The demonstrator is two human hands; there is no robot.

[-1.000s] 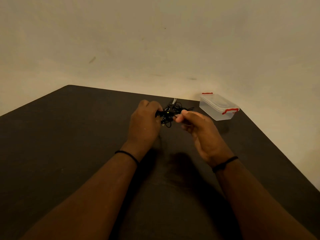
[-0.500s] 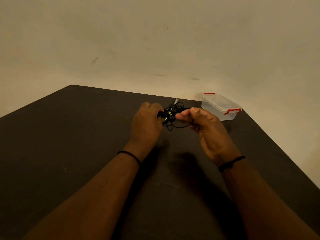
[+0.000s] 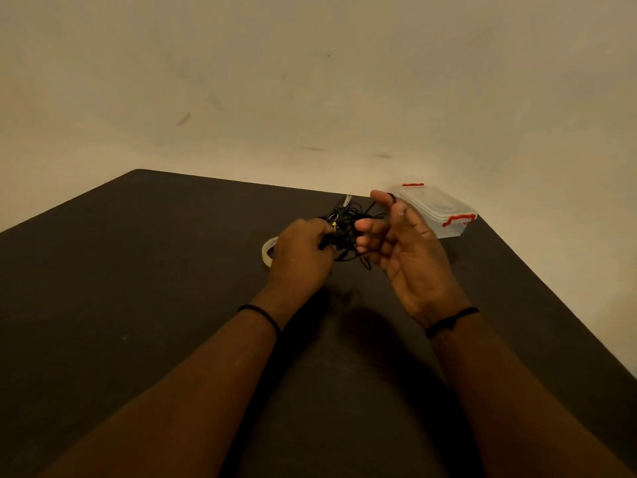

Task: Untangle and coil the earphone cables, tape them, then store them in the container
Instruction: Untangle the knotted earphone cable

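At frame centre the left hand (image 3: 303, 251) keeps gripping the tangled black earphone cables (image 3: 344, 229) above the dark counter (image 3: 138, 270). The right hand (image 3: 403, 243) has lifted a strand, pinched. A clear tape roll (image 3: 268, 251) is now uncovered; the lidded clear plastic container with red clips (image 3: 437, 210) sits centre-right.

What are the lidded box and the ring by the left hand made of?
Clear rectangular lidded box with red latches: looks like rigid translucent plastic, since the table shows through. Pale translucent ring: likely a clear adhesive tape roll, glossy; partly hidden by the left hand.
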